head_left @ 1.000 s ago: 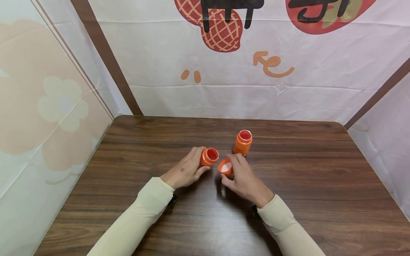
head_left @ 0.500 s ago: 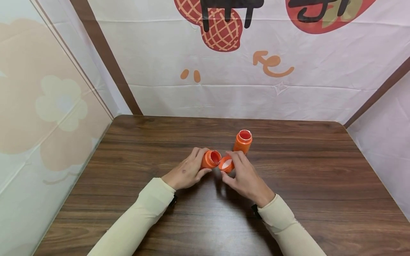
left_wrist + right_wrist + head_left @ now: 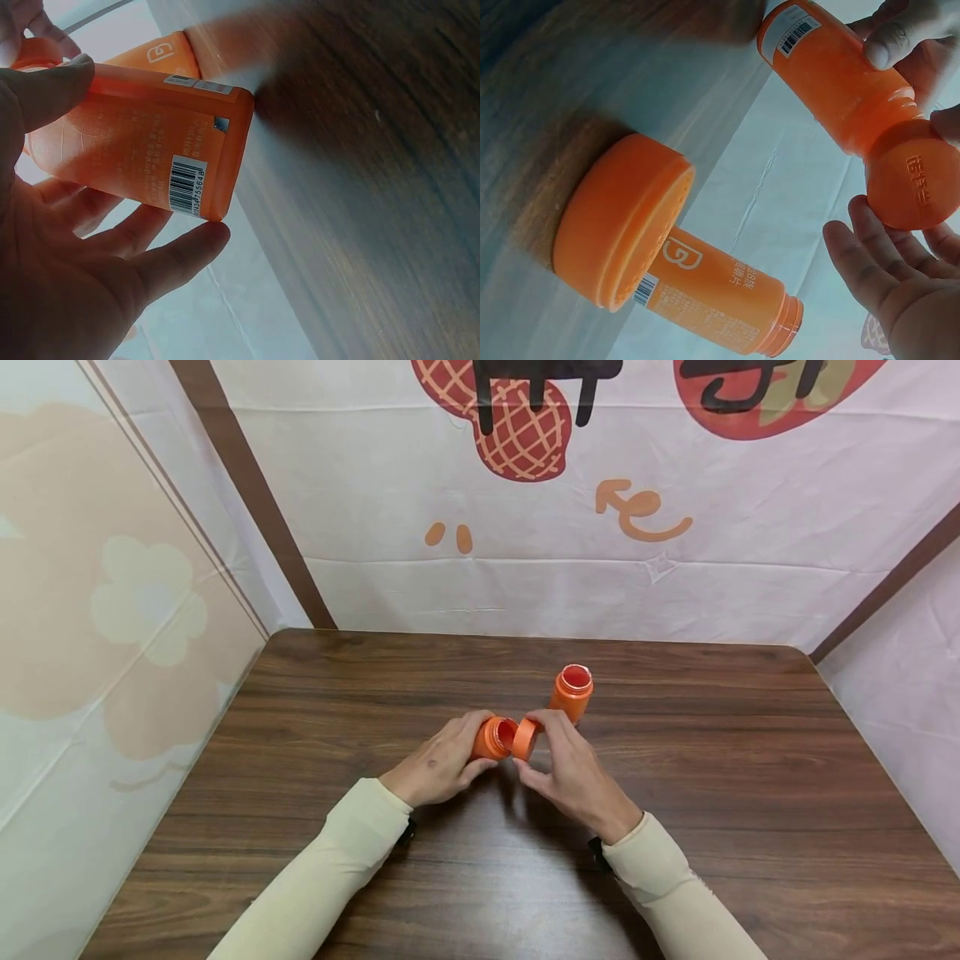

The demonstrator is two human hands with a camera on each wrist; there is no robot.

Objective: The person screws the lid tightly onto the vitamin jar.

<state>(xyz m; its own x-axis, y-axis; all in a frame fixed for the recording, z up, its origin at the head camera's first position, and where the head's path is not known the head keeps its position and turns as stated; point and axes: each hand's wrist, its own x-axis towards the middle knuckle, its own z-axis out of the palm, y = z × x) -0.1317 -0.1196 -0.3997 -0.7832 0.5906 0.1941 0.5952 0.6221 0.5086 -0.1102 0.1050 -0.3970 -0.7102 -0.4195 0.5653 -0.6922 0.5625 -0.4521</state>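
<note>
My left hand [image 3: 435, 762] grips an orange plastic bottle [image 3: 489, 739] around its body. The bottle leans right, and its red-lined mouth faces the right hand. A barcode label [image 3: 188, 185] shows on its side in the left wrist view. My right hand [image 3: 576, 772] pinches an orange screw cap [image 3: 524, 740] between thumb and fingers. Tipped on its edge, the cap stands right at the bottle's mouth; in the right wrist view its embossed top [image 3: 919, 184] overlaps the neck. A second orange bottle [image 3: 572, 692] stands upright and uncapped just behind the right hand.
Another orange cap [image 3: 622, 221] lies on the wooden table [image 3: 360, 677] in the right wrist view, close to the camera; the right hand hides it in the head view. A printed cloth wall [image 3: 525, 585] rises behind the table's far edge.
The held bottle has tilted further and shifted slightly right. The right hand has turned the cap from inside-up onto its edge and brought it against the bottle's mouth. The standing bottle has not moved.
</note>
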